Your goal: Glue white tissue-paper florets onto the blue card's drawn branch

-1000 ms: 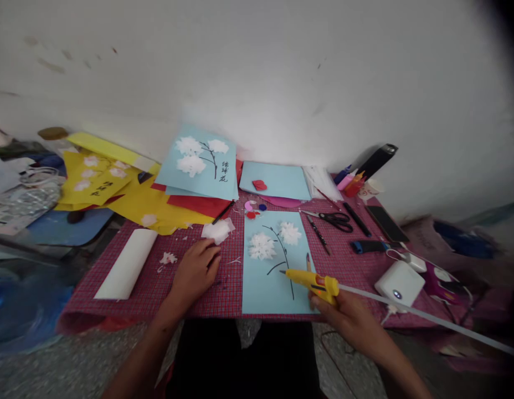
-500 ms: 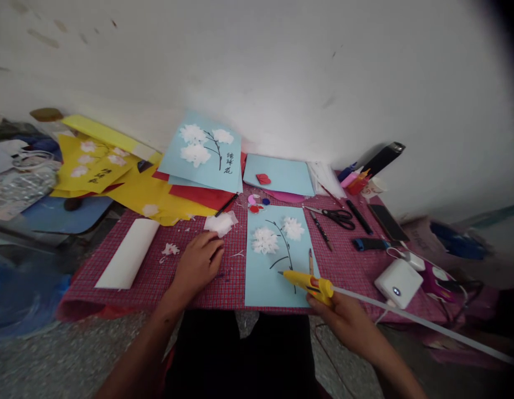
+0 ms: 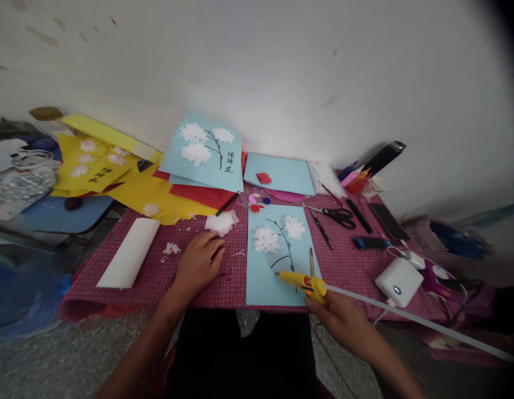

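Note:
My right hand (image 3: 338, 316) grips a yellow hot glue gun (image 3: 304, 282), a long pale glue stick trailing from its back. The nozzle points left over a light blue sheet (image 3: 261, 285), just below a short drawn twig; whether it touches the paper I cannot tell. On that sheet are a dark drawn branch and two white paper flowers, the larger flower (image 3: 266, 240) at the left and the smaller flower (image 3: 293, 227) at the upper right. Resting on the tablecloth left of the sheet is my left hand (image 3: 201, 263), fingers loosely bent and holding nothing, beside some white thin paper pieces (image 3: 222, 222).
Black-handled scissors (image 3: 340, 216), a dark pen (image 3: 322, 231) and a blue-handled cutter (image 3: 371, 244) lie to the right. Farther right sits a white power bank (image 3: 399, 281). A finished flower card (image 3: 202, 160) leans at the back. Rolled white paper (image 3: 130, 252) lies left.
The glue gun has shifted slightly left and its nozzle sits a touch lower over the blue sheet. My left hand has stayed in place.

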